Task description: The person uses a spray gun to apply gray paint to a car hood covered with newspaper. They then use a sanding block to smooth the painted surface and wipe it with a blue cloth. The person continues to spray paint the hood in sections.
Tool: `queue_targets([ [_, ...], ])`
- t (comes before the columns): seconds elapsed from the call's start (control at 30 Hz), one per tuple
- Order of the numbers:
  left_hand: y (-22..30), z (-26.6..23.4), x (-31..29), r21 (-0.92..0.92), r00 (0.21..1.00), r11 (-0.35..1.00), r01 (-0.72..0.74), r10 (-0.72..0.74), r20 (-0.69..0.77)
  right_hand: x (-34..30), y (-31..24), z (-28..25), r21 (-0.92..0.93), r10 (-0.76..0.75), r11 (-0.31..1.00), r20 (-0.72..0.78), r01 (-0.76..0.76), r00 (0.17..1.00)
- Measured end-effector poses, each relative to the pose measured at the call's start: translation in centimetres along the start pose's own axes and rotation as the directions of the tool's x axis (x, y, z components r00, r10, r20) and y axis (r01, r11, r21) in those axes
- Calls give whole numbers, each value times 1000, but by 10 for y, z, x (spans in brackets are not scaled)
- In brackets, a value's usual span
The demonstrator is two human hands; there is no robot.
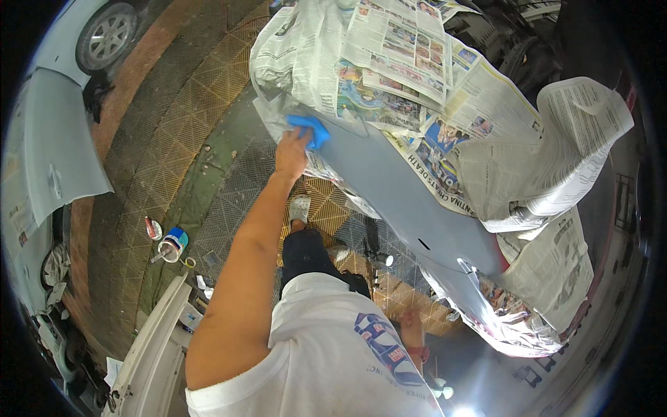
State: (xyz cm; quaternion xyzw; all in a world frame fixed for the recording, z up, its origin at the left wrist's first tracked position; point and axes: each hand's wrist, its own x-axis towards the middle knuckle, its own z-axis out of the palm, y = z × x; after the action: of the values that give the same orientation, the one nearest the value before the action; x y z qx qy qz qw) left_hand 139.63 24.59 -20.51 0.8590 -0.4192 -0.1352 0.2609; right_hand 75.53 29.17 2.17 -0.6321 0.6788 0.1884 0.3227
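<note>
My left hand grips a folded blue cloth at the far end of a smooth grey car panel. The cloth rests on or just over the panel's edge; exact contact is hard to make out. Newspaper sheets cover the car beyond the panel and hang over its side. Beside my white shirt, what looks like my right hand hangs low, with a reddish band at the wrist. Its fingers are too dim and small to read.
An open tin with a tool in it stands on the patterned floor at left, near a small red-and-white container. A detached white panel leans at lower left. Another pale car fills the left rim. A lamp lies under the panel.
</note>
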Motion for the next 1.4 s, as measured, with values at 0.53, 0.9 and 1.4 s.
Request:
queue_targets([
  [0.53, 58, -36, 18, -229, 968, 952, 204, -160, 195, 34, -20, 12, 62, -176, 983, 14, 175, 984],
  [0.9, 45, -44, 25, -603, 795, 604, 521, -600, 85, 53, -35, 11, 8, -237, 971, -118, 240, 964],
  [1.4, 21, -17, -47, -588, 792, 583, 561, -584, 177, 43, -12, 12, 40, -179, 983, 21, 178, 984],
])
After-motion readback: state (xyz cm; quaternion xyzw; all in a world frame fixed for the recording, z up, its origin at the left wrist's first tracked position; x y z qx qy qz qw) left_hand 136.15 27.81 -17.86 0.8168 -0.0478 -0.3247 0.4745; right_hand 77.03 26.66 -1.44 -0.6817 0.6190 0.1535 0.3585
